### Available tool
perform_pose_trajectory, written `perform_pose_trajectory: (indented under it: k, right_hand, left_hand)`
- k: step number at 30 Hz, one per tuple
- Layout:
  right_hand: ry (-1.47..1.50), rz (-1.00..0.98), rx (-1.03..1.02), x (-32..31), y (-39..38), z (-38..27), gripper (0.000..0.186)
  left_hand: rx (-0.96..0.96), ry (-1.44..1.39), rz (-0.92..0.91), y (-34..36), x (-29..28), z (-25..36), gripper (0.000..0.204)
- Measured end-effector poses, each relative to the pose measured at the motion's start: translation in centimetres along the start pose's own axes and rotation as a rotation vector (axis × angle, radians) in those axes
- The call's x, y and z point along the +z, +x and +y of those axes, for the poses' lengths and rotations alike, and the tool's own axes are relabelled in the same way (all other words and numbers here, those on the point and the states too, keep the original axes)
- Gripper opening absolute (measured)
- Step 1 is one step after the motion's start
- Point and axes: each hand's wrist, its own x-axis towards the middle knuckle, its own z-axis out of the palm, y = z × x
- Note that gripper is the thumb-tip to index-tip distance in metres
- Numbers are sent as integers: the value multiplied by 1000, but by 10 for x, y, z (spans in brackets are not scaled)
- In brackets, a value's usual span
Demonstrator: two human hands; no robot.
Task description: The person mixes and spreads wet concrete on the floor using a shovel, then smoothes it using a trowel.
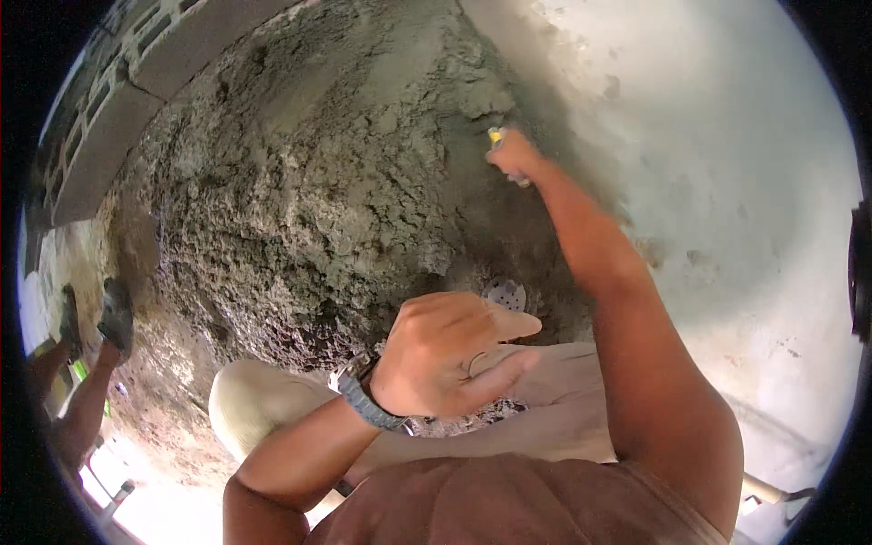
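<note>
My right hand (pixel 513 156) reaches far forward, its fingers wrapped round a tool handle with a yellow end (pixel 495 135). The working end of that tool is hidden or blends into the grey surface. Around it spreads wet grey mortar (pixel 363 136), smoother beside the hand and lumpy toward the left. Close to my body, my left hand (pixel 445 354) hovers over my knees, holding nothing, with thumb and forefinger stretched apart. A dark watch (pixel 368 395) circles that wrist. Just beyond those fingers lies a round, perforated pale drain cover (pixel 505 294), partly covered by the hand.
A pale wall (pixel 727 182) borders the mortar on the right. Hollow concrete blocks (pixel 109 127) stand in a row at the far left. Another person's legs and dark shoes (pixel 115 313) are at the left edge. A pole-like object (pixel 763 488) lies at the lower right.
</note>
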Motion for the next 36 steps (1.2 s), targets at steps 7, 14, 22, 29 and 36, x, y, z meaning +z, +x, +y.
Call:
perform_pose_trajectory:
  k: [7,14,22,29,36]
  right_hand:
    - [122,-43,-222,59,-99,-4,45]
    - [-188,-3,-396,56,-214,-81,35]
    - [-236,-53,-497,101,-231,-74,33]
    - [-26,204,-321,19,-202,-92,55]
    - [-134,635,-131,-6,-54,-21,52]
  left_hand:
    - [-30,67,-141,7,37,-18,21]
    - [62,0,-119,8,65,-32,21]
    - [142,-2,-127,22,60,-17,25]
    - [149,-45,-33,7,52,-22,23]
    - [89,5,-26,5,26,-20,22]
